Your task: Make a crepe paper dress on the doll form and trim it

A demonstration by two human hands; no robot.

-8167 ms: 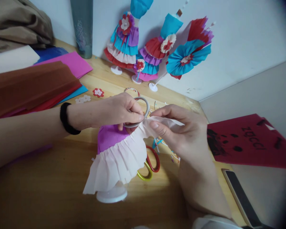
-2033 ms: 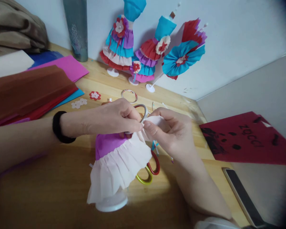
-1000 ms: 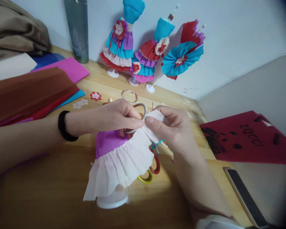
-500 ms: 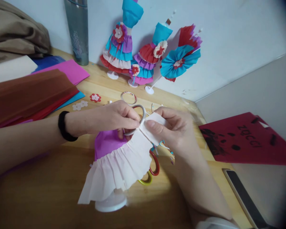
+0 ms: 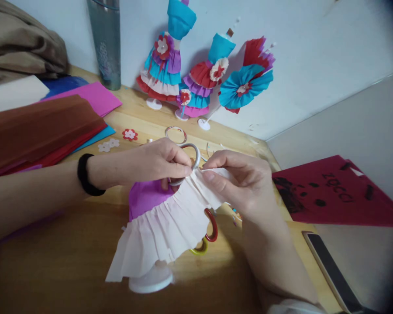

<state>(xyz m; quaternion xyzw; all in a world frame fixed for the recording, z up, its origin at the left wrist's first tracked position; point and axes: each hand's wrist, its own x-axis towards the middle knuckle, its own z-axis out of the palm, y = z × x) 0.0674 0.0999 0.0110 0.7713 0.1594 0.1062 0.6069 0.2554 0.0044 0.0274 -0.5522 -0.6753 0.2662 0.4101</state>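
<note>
A pleated white paper strip point(image 5: 163, 231) fans out below my hands, along the lower edge of a purple paper piece point(image 5: 147, 198). My left hand point(image 5: 163, 161) pinches the strip's upper edge between thumb and finger. Behind those fingers is a pale ring point(image 5: 195, 155) that looks like a tape roll; part of it is hidden. My right hand point(image 5: 239, 179) is closed on the strip's loose right end, with a fold beside the left fingertips. A round white stand base point(image 5: 150, 279) shows under the ruffle.
Red point(image 5: 212, 226) and yellow-green point(image 5: 201, 247) loop handles poke out behind the ruffle. Small paper dresses on stands point(image 5: 163, 69) line the wall, near a bottle point(image 5: 106, 48). Coloured paper sheets point(image 5: 46, 126) lie left; a red bag point(image 5: 334, 192) and a phone point(image 5: 334, 270) lie right.
My right hand has gathered the flat end of the white strip into a fold near the left fingertips and tipped it downward. My left hand keeps its pinch.
</note>
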